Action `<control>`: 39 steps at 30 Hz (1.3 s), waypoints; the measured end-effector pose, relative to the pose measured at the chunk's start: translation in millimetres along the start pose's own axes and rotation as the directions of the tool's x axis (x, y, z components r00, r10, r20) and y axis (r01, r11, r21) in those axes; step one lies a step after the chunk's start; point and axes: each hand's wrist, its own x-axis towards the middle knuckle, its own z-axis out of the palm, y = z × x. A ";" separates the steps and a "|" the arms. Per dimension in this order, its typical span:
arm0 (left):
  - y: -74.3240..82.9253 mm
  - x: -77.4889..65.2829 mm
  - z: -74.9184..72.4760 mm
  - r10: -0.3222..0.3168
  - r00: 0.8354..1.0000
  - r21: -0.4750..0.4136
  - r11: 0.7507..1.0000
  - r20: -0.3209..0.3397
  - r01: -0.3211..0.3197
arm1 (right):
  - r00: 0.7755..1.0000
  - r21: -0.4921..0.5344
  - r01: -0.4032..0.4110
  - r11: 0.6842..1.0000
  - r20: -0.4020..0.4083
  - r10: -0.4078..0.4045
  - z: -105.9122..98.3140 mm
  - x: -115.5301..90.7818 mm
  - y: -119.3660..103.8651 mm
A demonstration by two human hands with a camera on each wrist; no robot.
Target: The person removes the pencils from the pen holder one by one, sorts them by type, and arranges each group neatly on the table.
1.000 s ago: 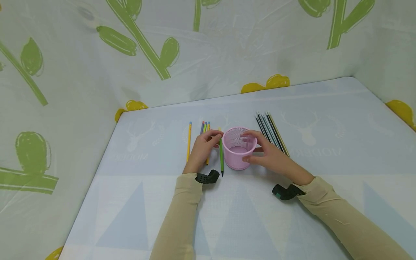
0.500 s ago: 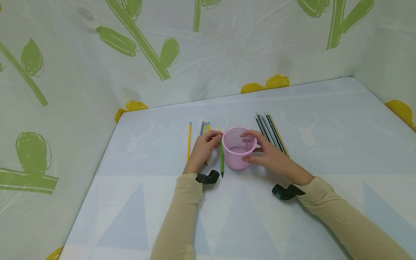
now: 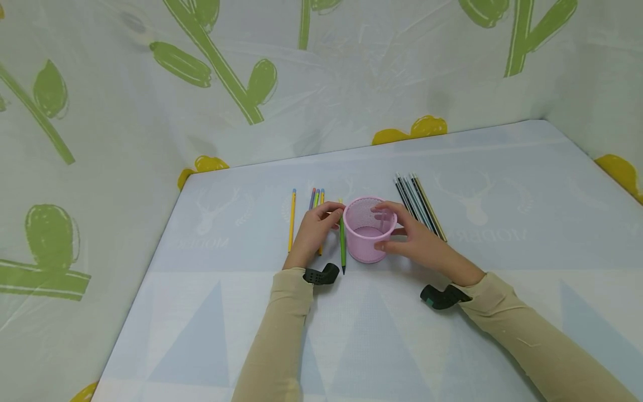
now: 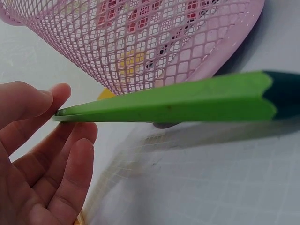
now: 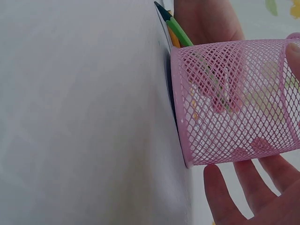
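In the head view my left hand (image 3: 313,229) pinches a green pencil (image 3: 342,240) near its upper end, between thumb and fingers. The pencil's dark tip points toward me, and its shaft runs along the left side of a pink mesh pen holder (image 3: 365,253). The left wrist view shows the green pencil (image 4: 178,103) close up, with the fingertips at its far end. My right hand (image 3: 419,240) holds the pen holder from the right, thumb on the near side and fingers on the far side. Upright on the table, the holder has nothing visible inside.
Left of my left hand lies a yellow pencil (image 3: 292,220). Several coloured pencils (image 3: 317,196) are partly hidden under that hand. A group of dark, silvery and gold pencils (image 3: 422,204) lies behind my right hand. The table (image 3: 261,184) meets a patterned wall covering at the back.
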 end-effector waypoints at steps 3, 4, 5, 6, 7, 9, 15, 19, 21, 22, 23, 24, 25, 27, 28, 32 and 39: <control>0.4 -0.5 0.0 -0.005 1.000 0.002 1.000 -0.001 0.005 | 1.000 0.007 0.004 1.000 -0.001 -0.004 0.2 0.1 0.7; 0.6 -0.6 0.0 -0.007 1.000 0.002 1.000 -0.001 0.007 | 1.000 0.010 0.007 1.000 -0.002 -0.007 0.3 0.1 0.9; 0.7 -0.7 0.0 -0.008 1.000 0.001 1.000 -0.001 0.008 | 1.000 0.011 0.008 1.000 -0.004 -0.008 0.3 0.2 1.1; 0.7 -0.8 0.0 -0.006 1.000 -0.003 1.000 -0.001 0.006 | 1.000 0.011 0.010 1.000 -0.005 -0.010 0.3 0.2 1.2; 0.7 -0.8 0.0 -0.005 1.000 -0.006 1.000 -0.002 0.005 | 1.000 0.012 0.010 1.000 -0.005 -0.010 0.4 0.2 1.3; 0.6 -0.9 -0.1 -0.002 1.000 -0.013 1.000 -0.001 0.002 | 1.000 0.013 0.010 1.000 -0.006 -0.010 0.5 -0.1 1.3; 0.9 -0.9 -0.3 0.005 1.000 -0.010 1.000 0.001 -0.005 | 1.000 0.014 0.002 1.000 -0.007 -0.002 0.0 -0.2 1.7; 0.9 -1.3 0.0 -0.001 1.000 0.008 1.000 -0.002 0.001 | 1.000 0.018 0.007 1.000 -0.002 -0.007 -0.5 -0.3 3.2; 0.9 -1.7 0.3 -0.003 1.000 0.018 1.000 -0.003 0.003 | 1.000 0.021 0.008 1.000 -0.001 -0.008 -0.5 -0.4 3.5; 0.8 -1.8 0.5 -0.003 1.000 0.021 1.000 -0.004 0.003 | 1.000 0.020 0.009 1.000 -0.002 -0.009 -0.5 -0.5 3.6; 0.8 -2.1 0.5 -0.003 1.000 0.024 1.000 -0.006 0.004 | 1.000 0.022 0.009 1.000 -0.002 -0.009 -0.4 -0.6 3.6; 0.9 -2.3 0.5 -0.006 1.000 0.028 1.000 -0.007 0.006 | 1.000 0.025 0.008 1.000 -0.002 -0.008 -0.4 -0.5 3.6; 0.8 -2.6 0.6 -0.008 1.000 0.031 0.999 -0.008 0.009 | 1.000 0.027 0.008 1.000 -0.004 -0.007 -0.2 -0.5 3.7; 0.8 -3.3 0.6 -0.015 1.000 0.037 0.999 -0.013 0.015 | 1.000 0.032 0.010 0.999 -0.003 -0.009 0.0 -0.2 4.4; 0.7 -3.5 0.6 -0.019 1.000 0.039 0.999 -0.014 0.019 | 1.000 0.034 0.010 0.999 -0.002 -0.010 0.2 -0.1 4.7; 0.7 -3.9 1.2 -0.023 1.000 0.045 0.999 -0.016 0.023 | 1.000 0.035 0.013 0.999 -0.002 -0.013 0.3 0.2 6.2; 1.9 -3.3 2.7 -0.005 1.000 0.077 0.997 -0.017 0.006 | 1.000 0.018 0.009 1.000 -0.012 -0.009 -0.7 -1.0 4.0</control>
